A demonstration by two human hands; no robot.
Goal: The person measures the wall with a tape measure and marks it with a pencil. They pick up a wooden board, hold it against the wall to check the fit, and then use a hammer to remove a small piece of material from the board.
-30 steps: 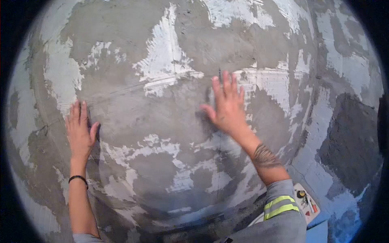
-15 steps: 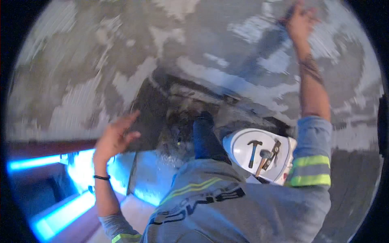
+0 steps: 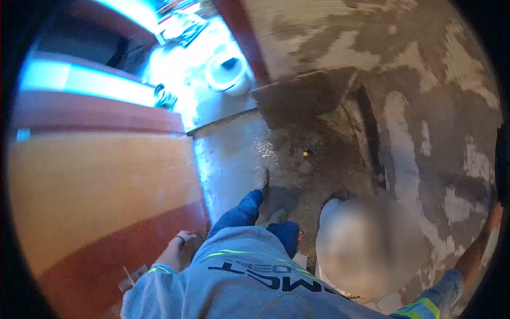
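My left hand (image 3: 186, 235) hangs low beside the wood-coloured door, a dark band around its wrist. Its fingers look loosely apart, and I see nothing in them. My right forearm (image 3: 478, 252) reaches along the patchy plastered wall (image 3: 404, 133) to the right border of the view, where the hand is cut off. Between my body and that wall is a blurred-out round patch that hides most of a white object (image 3: 328, 210).
The door (image 3: 106, 186) with a red lower band stands at left, its metal handle (image 3: 133, 279) near my left arm. Past the doorway a white bucket (image 3: 226, 72) stands in bright light. The concrete floor (image 3: 228, 143) looks wet, with a small yellow spot (image 3: 305, 153).
My view has swung left toward the doorway. Both arms have come down; the left hand left the wall area, and the right hand passed out of view. The tools on the white lid no longer show.
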